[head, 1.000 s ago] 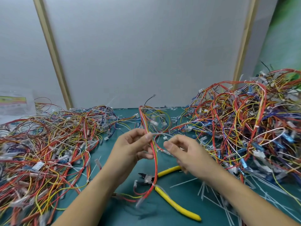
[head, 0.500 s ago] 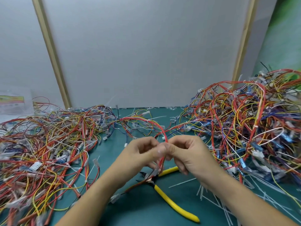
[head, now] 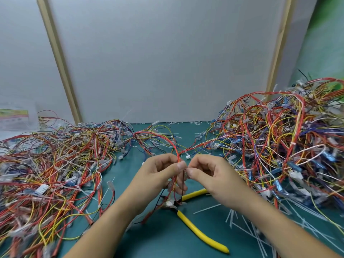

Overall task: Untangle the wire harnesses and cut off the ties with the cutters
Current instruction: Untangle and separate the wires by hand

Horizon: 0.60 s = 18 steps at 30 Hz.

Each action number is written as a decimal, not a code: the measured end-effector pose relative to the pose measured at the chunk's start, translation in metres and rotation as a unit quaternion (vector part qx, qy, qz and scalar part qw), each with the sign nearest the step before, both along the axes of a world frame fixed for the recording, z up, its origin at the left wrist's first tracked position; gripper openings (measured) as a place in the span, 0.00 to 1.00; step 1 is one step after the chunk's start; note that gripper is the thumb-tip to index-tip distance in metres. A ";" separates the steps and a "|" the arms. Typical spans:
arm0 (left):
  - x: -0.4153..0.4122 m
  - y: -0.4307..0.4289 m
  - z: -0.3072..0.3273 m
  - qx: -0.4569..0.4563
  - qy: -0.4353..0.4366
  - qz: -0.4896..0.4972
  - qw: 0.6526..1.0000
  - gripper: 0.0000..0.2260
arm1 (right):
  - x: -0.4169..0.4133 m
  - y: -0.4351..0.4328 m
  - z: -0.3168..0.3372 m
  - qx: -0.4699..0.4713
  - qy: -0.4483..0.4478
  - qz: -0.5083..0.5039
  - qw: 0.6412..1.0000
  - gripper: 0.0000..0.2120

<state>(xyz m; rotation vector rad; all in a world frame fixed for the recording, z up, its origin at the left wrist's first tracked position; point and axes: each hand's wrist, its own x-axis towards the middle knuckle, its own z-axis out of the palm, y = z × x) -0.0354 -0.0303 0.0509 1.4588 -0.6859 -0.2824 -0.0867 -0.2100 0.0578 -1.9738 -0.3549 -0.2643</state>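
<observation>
So a thin red-and-yellow wire harness [head: 174, 149] is pinched by curled fingers of the left hand [head: 159, 172] and right hand [head: 212, 175], above the teal mat [head: 158, 243]; yellow-handled cutters [head: 197, 229] are seen lying just underneath.

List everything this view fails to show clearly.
- Cutters: head view; the jaws lie under the harness and the left hand.
- What the right hand pinches, wire or tie: hidden by its fingertips.
- Right pile: cut off by the right edge.
- Paper at left: blurred, print unreadable.
</observation>
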 end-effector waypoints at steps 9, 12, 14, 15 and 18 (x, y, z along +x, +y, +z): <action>0.002 0.001 0.002 0.037 0.010 0.030 0.999 0.08 | 0.001 -0.002 -0.005 -0.029 -0.049 -0.011 0.998 0.10; 0.003 0.002 0.000 0.042 -0.008 0.041 0.998 0.07 | 0.001 -0.002 -0.005 -0.019 -0.042 -0.017 0.999 0.10; 0.004 0.002 -0.001 0.051 -0.023 0.065 0.996 0.07 | 0.001 -0.003 -0.006 -0.015 -0.037 -0.031 0.999 0.11; 0.004 0.002 -0.001 0.058 -0.028 0.075 0.995 0.08 | 0.001 -0.004 -0.007 -0.016 -0.037 -0.037 0.998 0.11; 0.003 0.002 0.000 0.072 -0.022 0.064 0.995 0.09 | 0.000 -0.004 -0.008 -0.027 -0.040 -0.040 0.998 0.10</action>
